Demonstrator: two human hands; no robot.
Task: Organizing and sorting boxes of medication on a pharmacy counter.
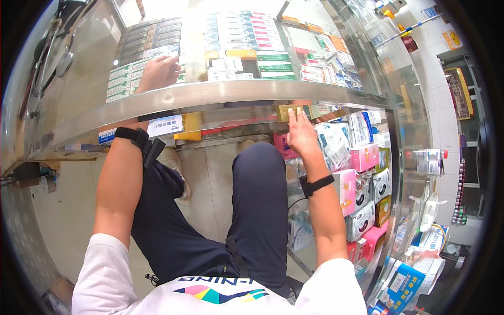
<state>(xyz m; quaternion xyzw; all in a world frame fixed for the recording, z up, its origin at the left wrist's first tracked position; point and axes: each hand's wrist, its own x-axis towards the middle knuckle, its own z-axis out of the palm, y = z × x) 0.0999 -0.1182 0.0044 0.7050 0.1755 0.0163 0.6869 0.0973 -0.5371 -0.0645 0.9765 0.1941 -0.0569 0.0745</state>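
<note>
Seen through the glass of a display case, my left hand (159,73) has loosely bent fingers and lies over green-and-white medicine boxes (119,84). Nothing shows clearly in its grasp, and part of the fingers is hidden. The case's metal front rail (236,91) crosses above that forearm. My right hand (302,134) reaches below the rail, its fingers stretched out. Its fingertips touch a yellow-brown carton (284,114) beside other small cartons. Stacks of dark brown boxes (151,33) stand behind my left hand.
White-and-blue boxes (232,29) and green-banded boxes (275,66) fill the case's middle. Under the rail lie a white carton (167,125) and a yellow box (192,126). Pink boxes (363,157) and plastic-wrapped packs (334,143) crowd the right shelves. A stethoscope (66,63) hangs at left.
</note>
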